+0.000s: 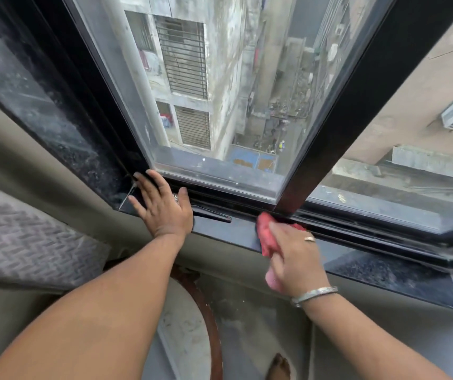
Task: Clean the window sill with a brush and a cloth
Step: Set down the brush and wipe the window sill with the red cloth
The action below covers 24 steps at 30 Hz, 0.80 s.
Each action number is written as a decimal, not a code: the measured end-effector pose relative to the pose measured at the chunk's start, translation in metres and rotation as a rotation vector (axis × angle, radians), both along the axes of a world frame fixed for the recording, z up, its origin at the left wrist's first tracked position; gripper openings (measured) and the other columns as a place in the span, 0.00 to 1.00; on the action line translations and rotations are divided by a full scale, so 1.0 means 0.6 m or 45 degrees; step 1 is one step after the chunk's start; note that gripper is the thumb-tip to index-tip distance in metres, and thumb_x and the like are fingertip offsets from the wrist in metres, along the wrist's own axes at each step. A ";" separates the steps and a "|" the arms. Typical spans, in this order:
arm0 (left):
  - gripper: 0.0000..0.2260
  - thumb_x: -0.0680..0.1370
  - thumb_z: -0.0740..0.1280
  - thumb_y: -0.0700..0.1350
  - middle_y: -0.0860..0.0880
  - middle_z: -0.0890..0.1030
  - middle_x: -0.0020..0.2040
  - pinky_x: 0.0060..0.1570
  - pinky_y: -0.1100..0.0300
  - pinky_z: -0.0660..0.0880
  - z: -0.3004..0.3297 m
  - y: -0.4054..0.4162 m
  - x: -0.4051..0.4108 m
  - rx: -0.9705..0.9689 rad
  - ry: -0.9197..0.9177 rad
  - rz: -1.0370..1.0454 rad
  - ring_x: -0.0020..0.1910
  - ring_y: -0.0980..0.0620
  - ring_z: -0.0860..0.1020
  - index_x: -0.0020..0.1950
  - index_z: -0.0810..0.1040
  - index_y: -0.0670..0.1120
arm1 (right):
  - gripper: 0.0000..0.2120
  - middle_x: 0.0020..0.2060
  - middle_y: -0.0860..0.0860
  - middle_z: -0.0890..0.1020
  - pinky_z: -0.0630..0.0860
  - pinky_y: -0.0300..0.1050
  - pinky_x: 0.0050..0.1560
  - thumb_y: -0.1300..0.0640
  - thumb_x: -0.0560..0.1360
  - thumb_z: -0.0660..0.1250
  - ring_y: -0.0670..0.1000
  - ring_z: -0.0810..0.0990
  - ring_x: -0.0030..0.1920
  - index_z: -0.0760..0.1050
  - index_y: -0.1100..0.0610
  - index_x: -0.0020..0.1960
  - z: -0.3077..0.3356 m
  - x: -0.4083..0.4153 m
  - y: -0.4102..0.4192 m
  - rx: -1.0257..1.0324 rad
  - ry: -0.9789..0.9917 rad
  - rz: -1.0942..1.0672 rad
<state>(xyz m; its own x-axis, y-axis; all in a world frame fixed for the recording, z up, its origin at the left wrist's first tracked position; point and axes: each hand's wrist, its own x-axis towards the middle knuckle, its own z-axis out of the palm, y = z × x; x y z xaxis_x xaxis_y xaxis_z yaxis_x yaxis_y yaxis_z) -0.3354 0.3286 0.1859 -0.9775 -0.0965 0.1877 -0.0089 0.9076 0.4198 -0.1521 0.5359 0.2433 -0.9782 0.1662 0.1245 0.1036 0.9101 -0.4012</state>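
My right hand (292, 259) is closed around a bunched red cloth (267, 237), its leading end pressed onto the dark, glossy window sill (236, 234) right at the foot of the black upright frame bar (329, 149), where the sill meets the black sliding track (356, 223). My left hand (162, 207) lies flat and open on the sill at the left corner, fingers spread and holding nothing, so it serves as my brace while I lean over. A flat black window handle (211, 213) lies on the sill just beside that hand, between my two hands. I see no brush anywhere, so I judge this to be the wiping stage. To do it well, I think I should keep the cloth wadded tight enough that a firm edge reaches into the groove of the track, since grime probably collects there and around the base of the bar. Long strokes in one direction seem better than scrubbing back and forth, which would only spread dust. The speckled dark stone ledge (384, 272) to the right looks gritty and likely wants the same pass. I would turn the cloth to a fresh face once it loads up, and lift it over the handle instead of dragging dirt against it.
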 end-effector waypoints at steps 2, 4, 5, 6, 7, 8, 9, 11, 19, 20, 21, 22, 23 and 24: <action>0.37 0.80 0.54 0.57 0.33 0.48 0.81 0.75 0.36 0.44 0.003 0.000 0.000 -0.015 0.003 -0.004 0.80 0.38 0.53 0.81 0.43 0.40 | 0.26 0.56 0.53 0.80 0.74 0.53 0.56 0.61 0.63 0.66 0.58 0.78 0.54 0.76 0.53 0.61 0.002 0.000 -0.030 -0.043 -0.221 0.140; 0.36 0.80 0.53 0.57 0.32 0.49 0.80 0.75 0.36 0.45 0.003 -0.001 -0.001 -0.020 0.015 -0.002 0.80 0.38 0.54 0.81 0.44 0.40 | 0.24 0.55 0.50 0.82 0.74 0.52 0.58 0.58 0.65 0.64 0.55 0.78 0.55 0.76 0.49 0.60 0.008 -0.004 -0.053 -0.174 -0.350 0.288; 0.36 0.80 0.53 0.57 0.32 0.48 0.80 0.75 0.37 0.45 0.004 -0.001 0.000 -0.021 0.014 -0.004 0.80 0.39 0.54 0.81 0.43 0.40 | 0.24 0.55 0.49 0.82 0.74 0.51 0.59 0.58 0.66 0.63 0.54 0.78 0.55 0.74 0.47 0.61 0.012 -0.004 -0.058 -0.199 -0.395 0.315; 0.36 0.80 0.52 0.57 0.33 0.48 0.81 0.76 0.37 0.44 0.005 -0.001 0.001 -0.026 0.000 -0.014 0.80 0.39 0.53 0.81 0.42 0.40 | 0.24 0.54 0.49 0.81 0.74 0.51 0.59 0.57 0.67 0.63 0.53 0.78 0.54 0.72 0.45 0.63 0.014 -0.003 -0.059 -0.203 -0.418 0.299; 0.36 0.81 0.52 0.57 0.33 0.46 0.81 0.76 0.37 0.43 0.007 -0.001 0.000 -0.032 -0.019 -0.028 0.81 0.39 0.51 0.81 0.40 0.41 | 0.25 0.54 0.50 0.79 0.74 0.50 0.58 0.57 0.68 0.63 0.54 0.77 0.53 0.69 0.43 0.64 0.015 0.002 -0.055 -0.206 -0.424 0.250; 0.36 0.82 0.52 0.58 0.33 0.44 0.81 0.76 0.37 0.42 0.010 -0.002 -0.001 -0.036 -0.045 -0.048 0.81 0.40 0.49 0.81 0.39 0.41 | 0.27 0.52 0.50 0.76 0.75 0.49 0.55 0.57 0.69 0.64 0.54 0.77 0.51 0.65 0.40 0.66 0.018 0.009 -0.050 -0.209 -0.424 0.195; 0.36 0.82 0.52 0.58 0.34 0.42 0.81 0.77 0.37 0.41 0.012 -0.002 -0.004 -0.039 -0.077 -0.067 0.81 0.40 0.47 0.81 0.37 0.41 | 0.29 0.50 0.51 0.74 0.75 0.47 0.52 0.56 0.70 0.64 0.54 0.76 0.48 0.62 0.37 0.67 0.020 0.018 -0.044 -0.209 -0.414 0.155; 0.38 0.83 0.52 0.59 0.35 0.39 0.81 0.76 0.36 0.38 0.025 -0.010 -0.002 0.004 -0.159 -0.106 0.81 0.41 0.42 0.80 0.35 0.42 | 0.29 0.47 0.51 0.72 0.75 0.47 0.48 0.54 0.73 0.62 0.55 0.76 0.44 0.58 0.34 0.69 0.027 0.033 -0.036 -0.202 -0.387 0.145; 0.34 0.77 0.57 0.71 0.52 0.81 0.64 0.63 0.51 0.74 0.114 -0.070 0.168 0.519 -0.075 -1.097 0.63 0.55 0.78 0.74 0.70 0.49 | 0.08 0.43 0.51 0.79 0.69 0.43 0.46 0.54 0.72 0.66 0.52 0.76 0.45 0.79 0.47 0.51 0.067 -0.014 -0.044 -0.281 -0.326 0.146; 0.34 0.74 0.59 0.73 0.55 0.82 0.60 0.59 0.53 0.77 0.115 -0.082 0.198 0.556 -0.308 -1.091 0.59 0.58 0.80 0.72 0.71 0.53 | 0.07 0.45 0.49 0.81 0.69 0.41 0.47 0.52 0.71 0.68 0.49 0.77 0.46 0.79 0.48 0.50 0.071 -0.021 -0.055 -0.321 -0.313 0.148; 0.33 0.72 0.62 0.73 0.56 0.83 0.56 0.56 0.53 0.78 0.110 -0.093 0.222 0.607 -0.495 -1.039 0.55 0.58 0.81 0.69 0.74 0.54 | 0.08 0.46 0.47 0.82 0.69 0.40 0.48 0.50 0.71 0.70 0.47 0.77 0.47 0.79 0.48 0.49 0.073 -0.029 -0.068 -0.365 -0.315 0.157; 0.31 0.70 0.68 0.70 0.55 0.84 0.53 0.53 0.53 0.79 0.100 -0.107 0.242 0.705 -0.632 -0.968 0.52 0.58 0.82 0.65 0.77 0.52 | 0.08 0.47 0.45 0.83 0.70 0.39 0.50 0.49 0.70 0.71 0.46 0.78 0.48 0.80 0.48 0.49 0.072 -0.034 -0.083 -0.403 -0.332 0.174; 0.27 0.69 0.72 0.65 0.53 0.84 0.50 0.50 0.54 0.79 0.089 -0.121 0.259 0.834 -0.723 -0.903 0.48 0.57 0.82 0.60 0.80 0.48 | 0.09 0.47 0.44 0.83 0.71 0.39 0.51 0.47 0.69 0.72 0.45 0.78 0.49 0.81 0.48 0.48 0.068 -0.038 -0.097 -0.432 -0.360 0.193; 0.22 0.69 0.75 0.59 0.52 0.84 0.46 0.46 0.56 0.78 0.082 -0.136 0.270 0.955 -0.782 -0.849 0.44 0.57 0.80 0.55 0.81 0.45 | 0.10 0.46 0.43 0.84 0.72 0.39 0.52 0.45 0.69 0.73 0.45 0.79 0.48 0.81 0.48 0.48 0.063 -0.042 -0.109 -0.455 -0.400 0.210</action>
